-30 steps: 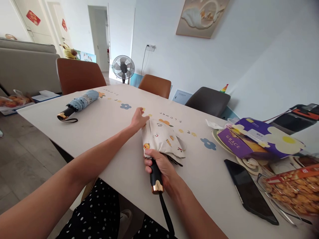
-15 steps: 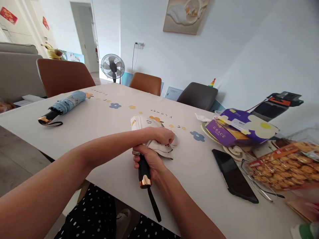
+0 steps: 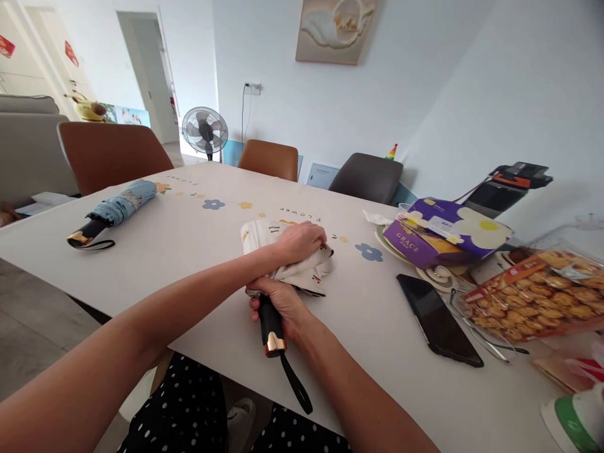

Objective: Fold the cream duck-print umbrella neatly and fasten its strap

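While R hand (image 3: 285, 305) wraps the neck of the white cartoon-print folding umbrella (image 3: 257, 242), just above its blk handle (image 3: 270, 319), L hand (image 3: 301, 242) lies across the canopy (image 3: 309, 274), fingers curled, gripping its cloth. Umbrella's on flower-print table (image 3: 358, 308), btwn blue folding umbrella (image 3: 125, 202) & smartphone (image 3: 438, 319).

One umbrella (image 3: 123, 205) lies on the table (image 3: 189, 229) at frame left; another umbrella (image 3: 302, 272) is at centre. Right of centre, a phone (image 3: 438, 321) lies before a box (image 3: 446, 234).
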`<move>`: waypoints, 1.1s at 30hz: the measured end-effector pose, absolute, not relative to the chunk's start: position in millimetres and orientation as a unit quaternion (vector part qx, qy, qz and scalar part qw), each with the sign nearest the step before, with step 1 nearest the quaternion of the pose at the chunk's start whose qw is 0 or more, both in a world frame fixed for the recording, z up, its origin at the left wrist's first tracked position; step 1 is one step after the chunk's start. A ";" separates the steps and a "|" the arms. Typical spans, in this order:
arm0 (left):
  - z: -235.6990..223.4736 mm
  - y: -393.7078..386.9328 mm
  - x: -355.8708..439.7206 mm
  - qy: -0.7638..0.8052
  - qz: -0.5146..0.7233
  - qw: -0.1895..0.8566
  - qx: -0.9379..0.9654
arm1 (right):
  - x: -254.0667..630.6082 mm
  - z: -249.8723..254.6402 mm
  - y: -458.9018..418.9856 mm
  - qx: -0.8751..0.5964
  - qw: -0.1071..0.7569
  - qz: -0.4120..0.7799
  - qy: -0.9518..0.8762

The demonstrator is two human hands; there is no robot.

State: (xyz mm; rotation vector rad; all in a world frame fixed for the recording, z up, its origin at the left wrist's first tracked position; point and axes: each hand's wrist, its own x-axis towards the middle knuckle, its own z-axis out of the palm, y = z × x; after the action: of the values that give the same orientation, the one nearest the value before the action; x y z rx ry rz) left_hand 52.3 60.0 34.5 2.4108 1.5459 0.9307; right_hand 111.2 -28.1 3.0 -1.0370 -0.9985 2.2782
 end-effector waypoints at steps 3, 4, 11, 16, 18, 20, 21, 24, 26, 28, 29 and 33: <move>34.9 57.1 51.2 0.524 0.333 0.079 0.780 | 111.9 2.5 -28.7 -0.381 0.211 0.821 -0.369; 34.8 56.9 51.0 0.525 0.343 0.081 0.775 | 112.0 2.7 -29.1 -0.385 0.209 0.820 -0.369; 37.1 60.5 49.0 0.482 0.503 0.125 0.706 | 113.5 7.3 -29.0 -0.393 0.224 0.815 -0.363; 48.5 67.8 38.8 0.430 0.619 0.229 0.616 | 124.2 3.5 -6.3 -0.429 0.276 0.785 -0.352; 56.8 71.8 30.3 0.410 0.632 0.256 0.606 | 131.7 0.3 7.8 -0.445 0.311 0.766 -0.344; 66.5 75.8 18.6 0.400 0.627 0.250 0.619 | 139.5 -1.5 20.0 -0.464 0.355 0.741 -0.332; 71.3 77.9 11.7 0.401 0.615 0.248 0.632 | 143.0 -1.4 24.5 -0.470 0.377 0.730 -0.322; 81.3 85.0 -10.8 0.408 0.560 0.298 0.657 | 150.0 2.7 30.8 -0.480 0.411 0.715 -0.300; 83.1 90.2 -24.5 0.407 0.507 0.349 0.675 | 152.1 7.4 30.8 -0.483 0.406 0.718 -0.295; 81.6 94.9 -34.3 0.412 0.428 0.384 0.707 | 153.3 12.0 30.0 -0.477 0.400 0.726 -0.293; 80.0 96.7 -37.2 0.417 0.376 0.399 0.725 | 153.9 14.0 29.8 -0.465 0.400 0.734 -0.291; 70.7 100.2 -36.6 0.441 0.217 0.446 0.748 | 157.1 17.4 31.7 -0.399 0.398 0.778 -0.279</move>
State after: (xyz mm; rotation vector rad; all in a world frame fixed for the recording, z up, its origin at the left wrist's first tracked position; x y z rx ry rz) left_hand -36.6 100.2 70.7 1.8527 1.0934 0.5384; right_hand 157.1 31.7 17.4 -1.0104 -0.7058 1.9691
